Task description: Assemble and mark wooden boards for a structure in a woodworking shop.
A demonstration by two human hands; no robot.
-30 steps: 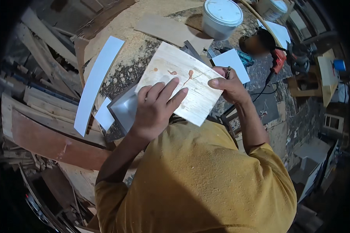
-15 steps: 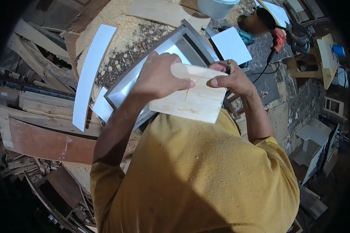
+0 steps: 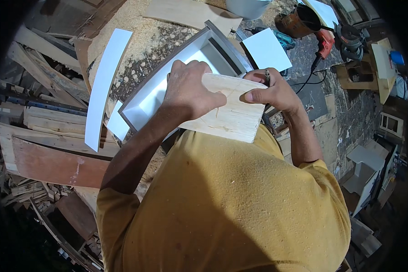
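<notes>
A pale wooden board (image 3: pixel 229 115) with a knot or crack in its face is held in front of my chest. My left hand (image 3: pixel 190 90) clasps its left side, thumb on the face and fingers behind the edge. At the upper right corner my right hand (image 3: pixel 272 90) pinches the board between thumb and fingers; a small dark ring-like thing shows on one finger. Behind the board a drawer-like box (image 3: pixel 143 106) lies on the workbench, with a white inside and grey-brown edges. The board and my left arm hide part of it.
A long curved white panel (image 3: pixel 106 90) lies at the left, and a square white panel (image 3: pixel 267 50) right of the box. Farther off are a white bucket (image 3: pixel 248 7), a rusty can (image 3: pixel 299 21) and a red corded power tool (image 3: pixel 324 45). Sawdust covers the bench; scrap wood (image 3: pixel 50 68) fills the left.
My left hand and forearm have shifted slightly, and the board has tilted a little. Both hands keep hold of it. The surroundings shift slightly with the view.
</notes>
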